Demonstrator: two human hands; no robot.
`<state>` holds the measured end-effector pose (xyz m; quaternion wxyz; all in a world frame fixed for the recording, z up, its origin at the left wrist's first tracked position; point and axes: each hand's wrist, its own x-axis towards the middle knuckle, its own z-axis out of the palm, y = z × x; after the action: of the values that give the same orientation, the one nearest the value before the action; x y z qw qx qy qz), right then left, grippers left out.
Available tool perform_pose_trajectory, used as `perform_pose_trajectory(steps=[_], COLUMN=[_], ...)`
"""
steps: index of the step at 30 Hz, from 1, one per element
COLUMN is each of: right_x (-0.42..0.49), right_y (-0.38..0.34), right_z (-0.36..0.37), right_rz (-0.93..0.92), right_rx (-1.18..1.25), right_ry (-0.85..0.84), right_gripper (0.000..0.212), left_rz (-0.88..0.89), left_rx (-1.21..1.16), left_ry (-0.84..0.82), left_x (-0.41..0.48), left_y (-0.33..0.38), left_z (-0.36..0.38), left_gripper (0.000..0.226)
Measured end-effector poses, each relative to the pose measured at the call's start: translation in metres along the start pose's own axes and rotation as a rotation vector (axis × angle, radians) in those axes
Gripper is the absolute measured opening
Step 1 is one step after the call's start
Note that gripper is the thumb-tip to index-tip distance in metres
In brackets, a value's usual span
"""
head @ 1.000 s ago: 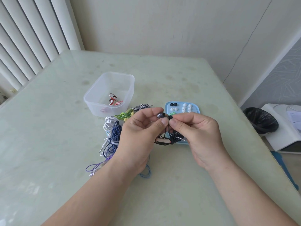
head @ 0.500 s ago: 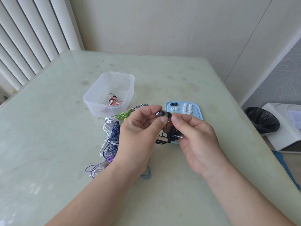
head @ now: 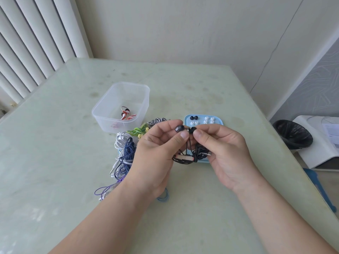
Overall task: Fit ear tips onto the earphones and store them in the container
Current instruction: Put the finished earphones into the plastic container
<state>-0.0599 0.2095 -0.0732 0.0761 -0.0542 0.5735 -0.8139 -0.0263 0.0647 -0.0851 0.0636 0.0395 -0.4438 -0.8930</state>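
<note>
Just in front of the blue tray (head: 218, 119), both hands are raised above the table (head: 55, 143). The left hand (head: 156, 151) pinches a grey earbud (head: 179, 128) between thumb and forefinger. The right hand (head: 225, 149) pinches a small black ear tip (head: 191, 130) at the bud's nozzle, and the two pieces touch or nearly touch. The bud's black cord (head: 189, 156) hangs bunched below, over the tray's near edge.

The tip looks soft and rubbery, light enough to pop free, so it is best squeezed by its skirt and rolled on. The bud looks hard and smooth, and the firmer hold belongs on its body, not on the thin cord. Spare tips (head: 208, 120) sit on the tray. The clear container (head: 110, 123) stands well left of the tray, with a pile of earphones (head: 126, 149) between them.
</note>
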Motion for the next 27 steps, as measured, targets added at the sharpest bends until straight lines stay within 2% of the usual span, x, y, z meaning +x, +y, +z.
perform_pose_trajectory(steps=[15, 19, 27], right_x=[0.004, 0.002, -0.001], right_y=[-0.005, -0.002, 0.005], right_z=[-0.007, -0.004, 0.001], right_rz=[0.057, 0.058, -0.011], right_rx=[-0.07, -0.091, -0.154], right_ry=[-0.074, -0.069, -0.014], right_gripper=[0.009, 0.009, 0.027], left_rz=[-0.018, -0.016, -0.008], left_rx=[0.063, 0.075, 0.08], left_ry=[-0.034, -0.012, 0.022], left_x=[0.001, 0.001, 0.001], left_y=[0.0, -0.003, -0.004], left_z=[-0.002, -0.003, -0.003], left_gripper=[0.031, 0.025, 0.021])
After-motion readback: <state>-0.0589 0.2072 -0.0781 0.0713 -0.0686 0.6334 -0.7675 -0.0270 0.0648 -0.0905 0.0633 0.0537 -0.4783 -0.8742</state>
